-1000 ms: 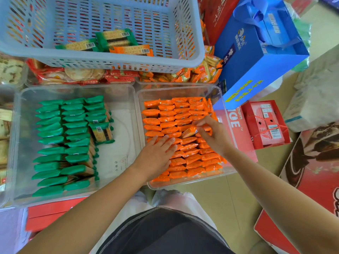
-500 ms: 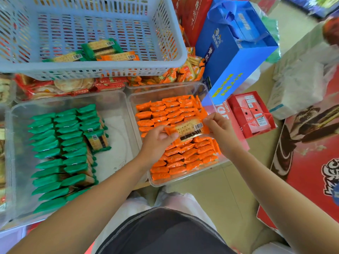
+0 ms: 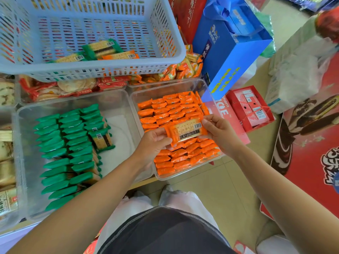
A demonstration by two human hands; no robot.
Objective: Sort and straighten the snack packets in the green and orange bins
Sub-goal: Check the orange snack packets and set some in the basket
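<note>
Lifted from the rows since a second ago, orange packet [image 3: 186, 131] pinched flat between left hand [image 3: 153, 143] and right hand [image 3: 221, 133], above orange bin [image 3: 171, 89], barcode up, probably clear of rows beneath

left bin [image 3: 23, 162]: packets in rows, one packet [image 3: 101, 139] flat at their right | right bin [image 3: 209, 92]: just right of it, packed rows | held packet [image 3: 186, 130]: above right bin, between left hand [image 3: 153, 143] and right hand [image 3: 221, 132] | basket [image 3: 165, 57]: behind both bins, three packets inside | bag [image 3: 227, 57]: right of basket
</note>
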